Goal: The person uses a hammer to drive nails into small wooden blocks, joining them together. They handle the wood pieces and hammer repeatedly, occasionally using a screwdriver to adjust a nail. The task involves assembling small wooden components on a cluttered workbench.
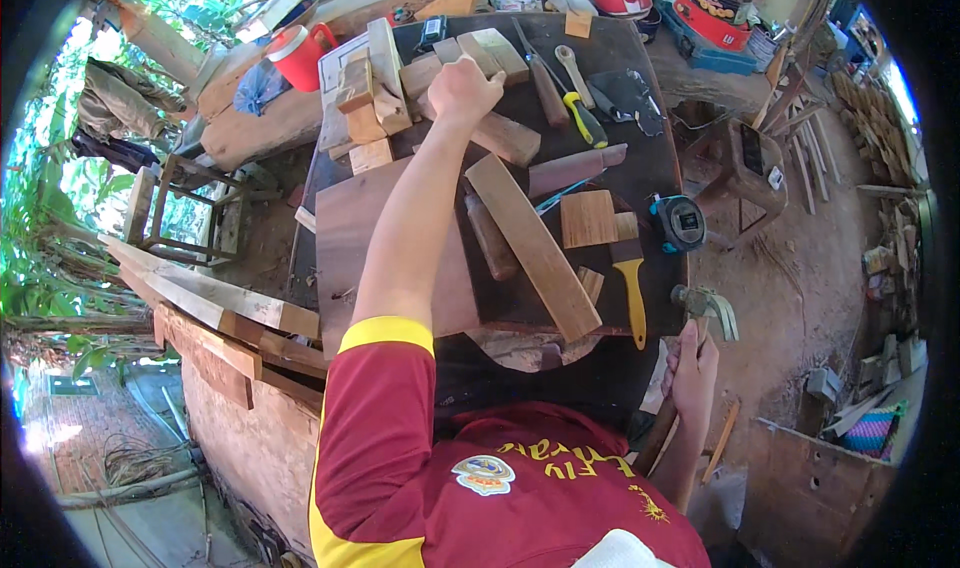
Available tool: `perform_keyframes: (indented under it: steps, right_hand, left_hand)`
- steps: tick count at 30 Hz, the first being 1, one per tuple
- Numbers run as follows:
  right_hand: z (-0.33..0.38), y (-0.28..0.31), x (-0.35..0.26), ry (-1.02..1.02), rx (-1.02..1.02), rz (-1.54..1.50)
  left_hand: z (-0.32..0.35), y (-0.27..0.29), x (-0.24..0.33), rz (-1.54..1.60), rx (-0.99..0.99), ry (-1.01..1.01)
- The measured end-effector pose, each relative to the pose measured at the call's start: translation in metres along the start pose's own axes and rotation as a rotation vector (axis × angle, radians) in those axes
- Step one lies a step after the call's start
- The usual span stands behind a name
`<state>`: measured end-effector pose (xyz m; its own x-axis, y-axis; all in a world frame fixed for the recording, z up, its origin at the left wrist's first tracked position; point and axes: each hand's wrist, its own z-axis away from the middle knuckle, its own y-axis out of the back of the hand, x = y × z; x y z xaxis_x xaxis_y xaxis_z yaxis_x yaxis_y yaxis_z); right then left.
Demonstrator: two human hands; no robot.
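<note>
Fingers of left hand (462,88) on one wood block (505,136), right hand (692,373) around one hammer (706,308).

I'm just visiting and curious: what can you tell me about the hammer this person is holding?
The hammer is a claw hammer with a dull grey metal head and a wooden handle. The right hand grips the handle just below the head and holds it off the right edge of the dark workbench, head uppermost. The handle slants down and to the left, toward the person's body. Nothing but that hand touches it.
</note>
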<state>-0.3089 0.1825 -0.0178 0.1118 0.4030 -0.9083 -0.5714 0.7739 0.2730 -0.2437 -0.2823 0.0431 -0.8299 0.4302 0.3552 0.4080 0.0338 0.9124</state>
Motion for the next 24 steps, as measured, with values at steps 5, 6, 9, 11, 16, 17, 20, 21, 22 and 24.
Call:
perform_keyframes:
  steps: [5, 6, 9, 11, 16, 17, 20, 21, 22, 24]
  right_hand:
    - [0.007, -0.003, -0.025, -0.079, -0.033, -0.018]
    - [0.007, -0.004, -0.028, -0.097, -0.034, -0.008]
    - [0.001, -0.003, -0.019, -0.054, -0.047, -0.086]
    - [0.001, -0.004, -0.023, -0.082, -0.025, -0.088]
    - [-0.003, 0.000, -0.012, -0.060, -0.058, -0.123]
    - [-0.003, 0.000, -0.014, -0.056, -0.073, -0.132]
    - [0.001, -0.001, -0.029, -0.108, -0.049, -0.120]
    - [0.002, -0.002, -0.033, -0.136, -0.029, -0.117]
    - [0.004, -0.003, -0.037, -0.147, -0.026, -0.116]
    - [0.004, -0.007, -0.041, -0.170, -0.020, -0.117]
  left_hand:
    - [-0.025, -0.013, -0.019, 0.098, -0.074, -0.019]
    - [-0.037, -0.018, -0.033, 0.113, -0.103, -0.087]
    - [-0.064, -0.021, -0.067, 0.072, -0.161, -0.242]
    - [-0.065, -0.006, -0.062, -0.056, -0.159, -0.279]
    - [-0.077, -0.006, -0.056, -0.259, -0.290, -0.223]
    - [-0.089, -0.009, -0.059, -0.269, -0.352, -0.192]
    - [-0.096, -0.011, -0.048, -0.290, -0.410, -0.121]
    - [-0.094, -0.005, -0.039, -0.301, -0.406, -0.106]
    - [-0.092, -0.002, -0.041, -0.327, -0.477, -0.074]
    - [-0.103, -0.004, -0.053, -0.313, -0.461, -0.097]
